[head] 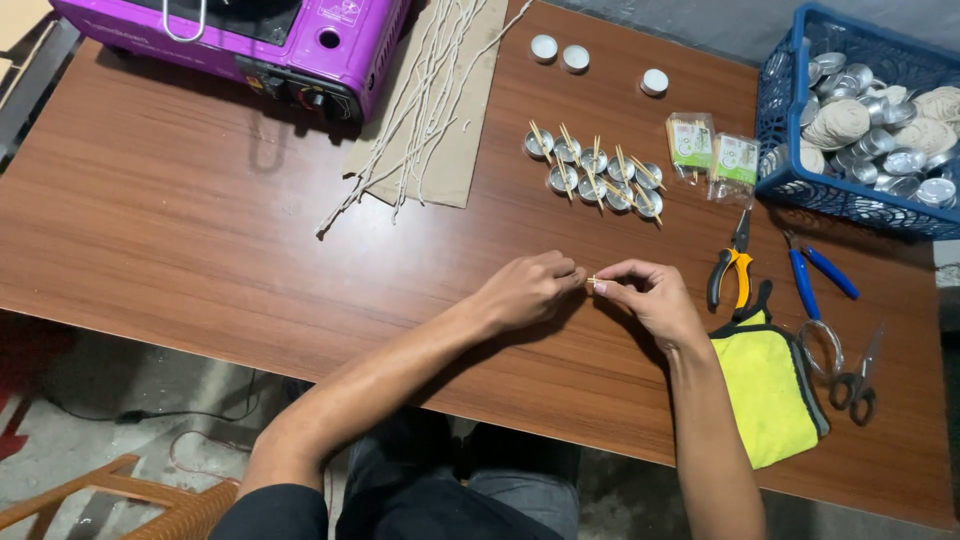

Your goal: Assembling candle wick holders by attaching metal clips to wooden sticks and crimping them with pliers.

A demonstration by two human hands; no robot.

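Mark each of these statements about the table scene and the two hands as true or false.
1. Both hands pinch a small stick piece between them. True.
2. The left hand rests on the pliers. False: the yellow-handled pliers lie untouched beyond the right hand.
3. The blue basket holds metal cups. True.
4. The portable stove is green. False: it is purple.
5. The yellow cloth lies by the right forearm. True.
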